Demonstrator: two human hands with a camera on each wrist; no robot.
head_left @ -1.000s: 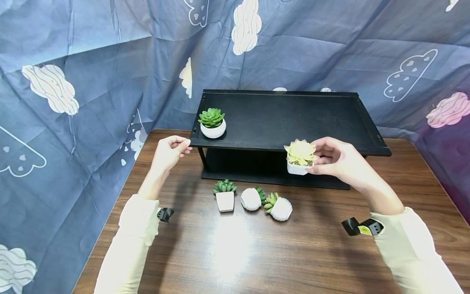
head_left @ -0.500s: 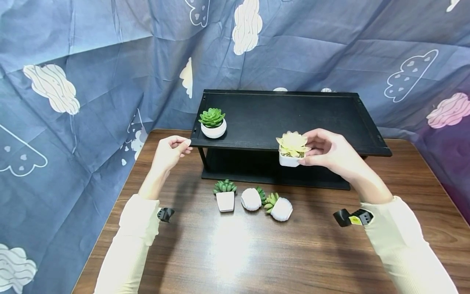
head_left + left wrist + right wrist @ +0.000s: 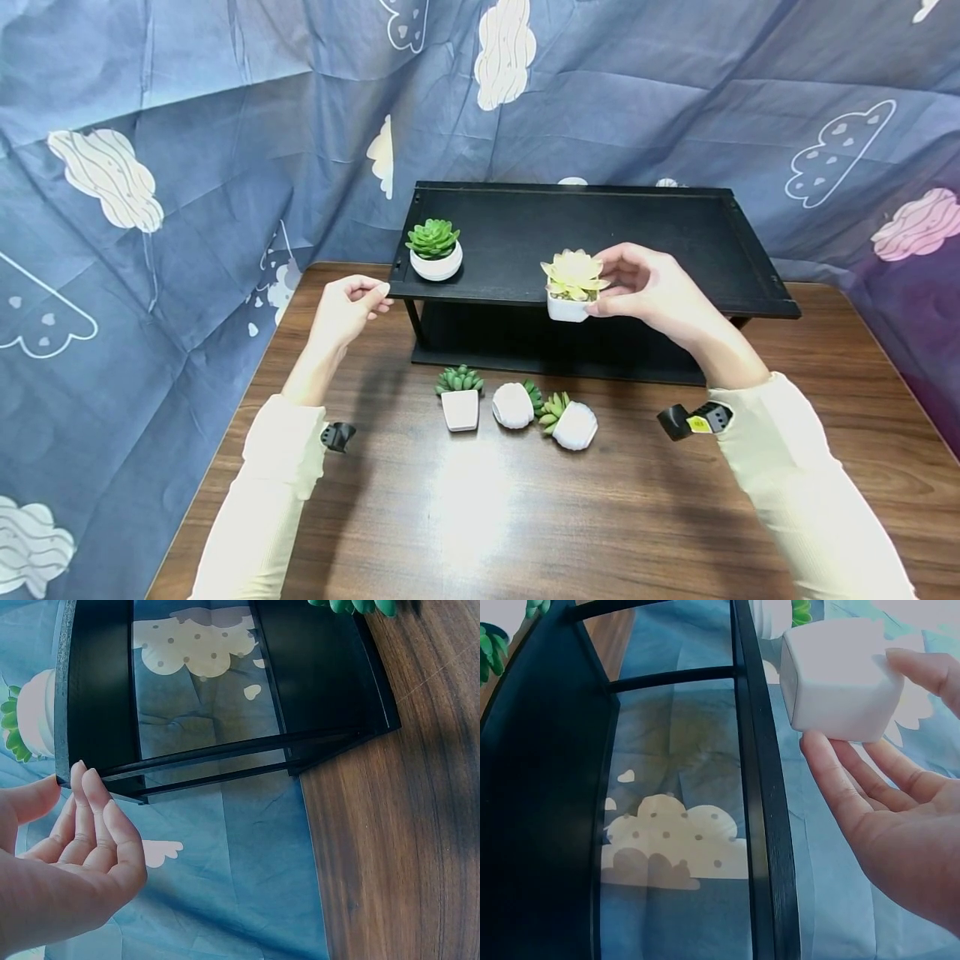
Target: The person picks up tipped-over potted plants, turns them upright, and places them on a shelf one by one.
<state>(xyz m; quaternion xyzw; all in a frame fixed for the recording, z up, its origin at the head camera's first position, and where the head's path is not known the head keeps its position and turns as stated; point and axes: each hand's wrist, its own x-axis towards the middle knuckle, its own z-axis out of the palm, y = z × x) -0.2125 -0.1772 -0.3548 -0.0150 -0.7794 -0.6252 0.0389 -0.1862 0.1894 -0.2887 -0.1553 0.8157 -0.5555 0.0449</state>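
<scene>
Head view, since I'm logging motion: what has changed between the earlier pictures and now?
The right hand has carried the yellow succulent leftward and up the picture; nothing was grabbed or released. The left hand at the front left corner of the shelf, the green succulent on top and the three plants lying on the table stayed put.

Left arm [image 3: 306, 383] in a pale cream ribbed-fabric sleeve [image 3: 255, 500] extends forward; bare left hand [image 3: 347, 312] pinches, thumb [image 3: 31, 802] opposing curved fingers [image 3: 125, 838]. Right arm [image 3: 731, 358], likewise sleeved, angles inward; bare right hand [image 3: 651, 289] pinches wider.
</scene>
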